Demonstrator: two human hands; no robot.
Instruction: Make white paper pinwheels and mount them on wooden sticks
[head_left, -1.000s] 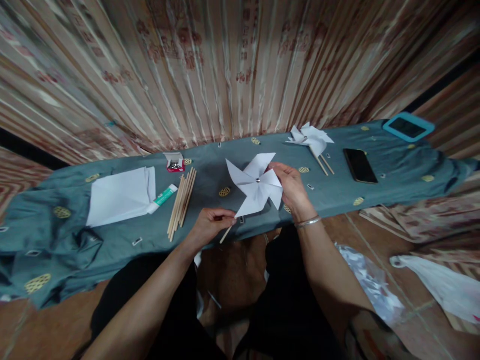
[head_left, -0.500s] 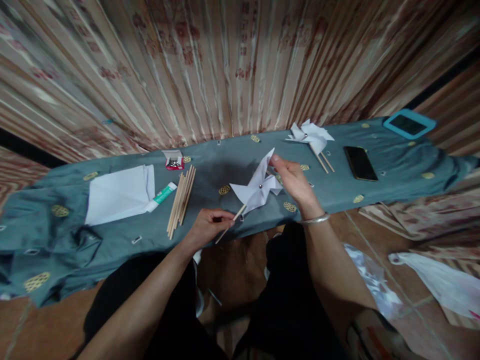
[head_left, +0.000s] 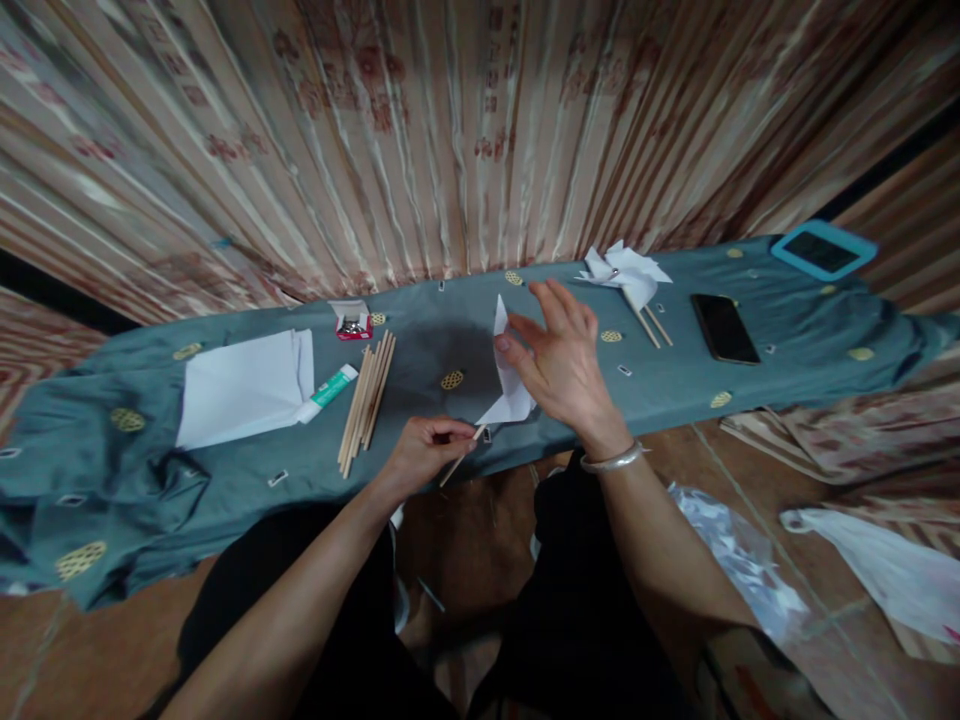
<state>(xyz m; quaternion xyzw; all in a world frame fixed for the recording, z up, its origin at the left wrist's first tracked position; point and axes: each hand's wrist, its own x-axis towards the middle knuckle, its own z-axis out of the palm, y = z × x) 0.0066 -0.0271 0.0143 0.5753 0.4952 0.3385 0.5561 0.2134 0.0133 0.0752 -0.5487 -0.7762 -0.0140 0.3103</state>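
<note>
A white paper pinwheel (head_left: 513,402) on a thin wooden stick (head_left: 460,458) is held over the near part of the cloth-covered table. My left hand (head_left: 424,452) pinches the stick just below the paper blades. Over the pinwheel's right side is my right hand (head_left: 559,355), fingers spread, with its thumb at one upright blade. It hides the pinwheel's centre and right blades; whether the thumb touches the paper I cannot tell. To the left of my left hand lie several loose wooden sticks (head_left: 366,405).
White paper sheets (head_left: 240,388), a green-and-white glue stick (head_left: 328,394) and a small red open box (head_left: 352,322) are on the left. Further right lie finished pinwheels (head_left: 628,272), a black phone (head_left: 724,328) and a blue-framed tablet (head_left: 823,250). A clear plastic bag (head_left: 739,560) is on the floor.
My right hand has left the blade tip it was pinching and moved left across the pinwheel, its fingers now spread. The pinwheel's blades have turned. My left hand keeps its hold on the stick.
</note>
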